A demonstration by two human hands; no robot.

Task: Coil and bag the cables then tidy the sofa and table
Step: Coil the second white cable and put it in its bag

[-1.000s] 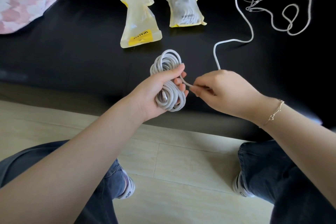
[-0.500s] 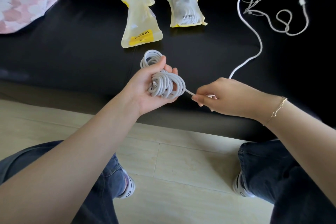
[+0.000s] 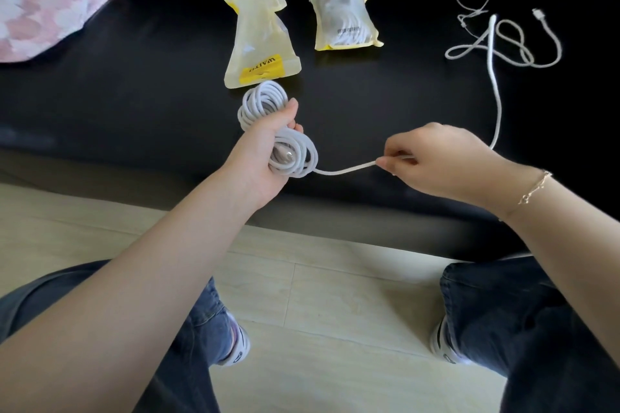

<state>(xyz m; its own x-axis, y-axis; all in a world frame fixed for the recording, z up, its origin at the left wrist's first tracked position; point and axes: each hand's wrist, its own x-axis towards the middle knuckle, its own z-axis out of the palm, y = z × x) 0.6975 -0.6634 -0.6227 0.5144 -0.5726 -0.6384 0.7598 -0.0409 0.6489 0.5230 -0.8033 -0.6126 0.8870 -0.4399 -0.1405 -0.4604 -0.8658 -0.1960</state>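
Observation:
My left hand [image 3: 265, 157] grips a thick coil of white cable [image 3: 268, 104] above the front of the black sofa seat [image 3: 134, 94]. A strand runs from the coil to my right hand [image 3: 432, 161], which pinches it between thumb and fingers. Beyond that hand the loose cable tail [image 3: 493, 54] climbs the seat to a tangle of loops at the far right, ending in a plug [image 3: 539, 14]. Two yellowish plastic bags lie on the seat: a flat one [image 3: 260, 43] just past the coil, and one with a coiled cable inside [image 3: 344, 18].
A pink and white patterned cushion [image 3: 40, 0] sits at the far left of the sofa. Pale wood floor [image 3: 318, 295] lies below the sofa edge. My knees in dark jeans and my white shoes flank the floor at both sides.
My right hand has slid rightward along the cable, drawing out a longer strand from the coil. The loose tail on the seat has shifted and straightened. My left hand kept its grip.

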